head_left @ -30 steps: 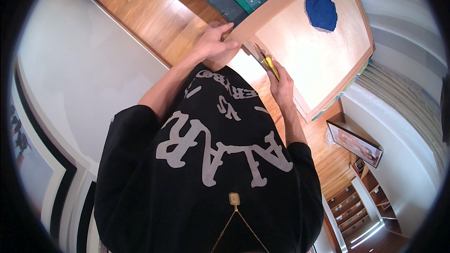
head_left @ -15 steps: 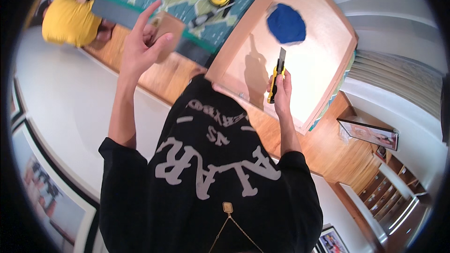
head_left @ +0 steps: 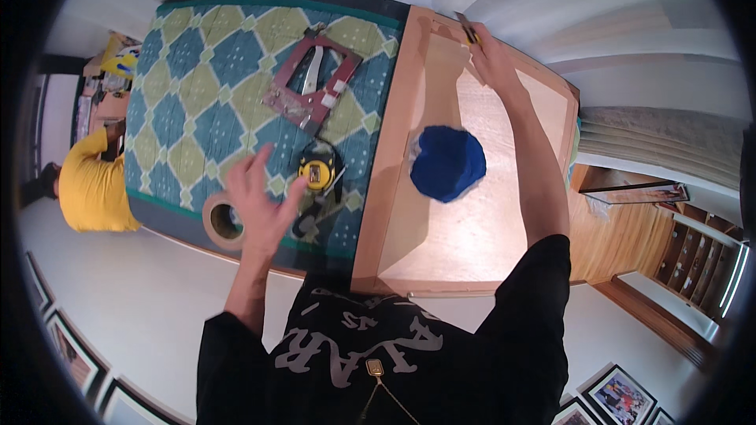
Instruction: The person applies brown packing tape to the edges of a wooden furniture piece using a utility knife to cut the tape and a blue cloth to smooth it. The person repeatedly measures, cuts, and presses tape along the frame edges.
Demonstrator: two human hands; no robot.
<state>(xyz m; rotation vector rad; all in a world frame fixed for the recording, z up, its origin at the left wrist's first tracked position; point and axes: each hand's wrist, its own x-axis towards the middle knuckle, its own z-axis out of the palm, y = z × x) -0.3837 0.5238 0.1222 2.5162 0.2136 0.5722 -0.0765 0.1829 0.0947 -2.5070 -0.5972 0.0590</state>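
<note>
My right hand (head_left: 496, 59) grips a yellow and black utility knife (head_left: 470, 34), its blade out, over the far rim of a shallow wooden frame (head_left: 383, 189). A roll of brown tape (head_left: 211, 224) hangs at the outer side of my left hand (head_left: 264, 201), apparently hooked on the lower fingers, which are partly hidden. Thumb and upper fingers of that hand are spread and slightly blurred. On the frame's pale panel lies a rounded blue cloth-like bundle (head_left: 449, 164). Just beyond my left hand sits a yellow and black tape measure (head_left: 317, 173).
A teal and green patterned quilt (head_left: 228, 55) spreads left of the frame. On it lie a maroon package with a silver-handled tool (head_left: 313, 71) and a black-handled tool (head_left: 309, 220). A person in yellow (head_left: 98, 189) is at the far left. Curtains (head_left: 646, 134) hang at right.
My right hand has carried the knife from the frame's near part to its far rim. My left hand has turned, bringing the tape roll to its outer side. The view has shifted and rotated.
</note>
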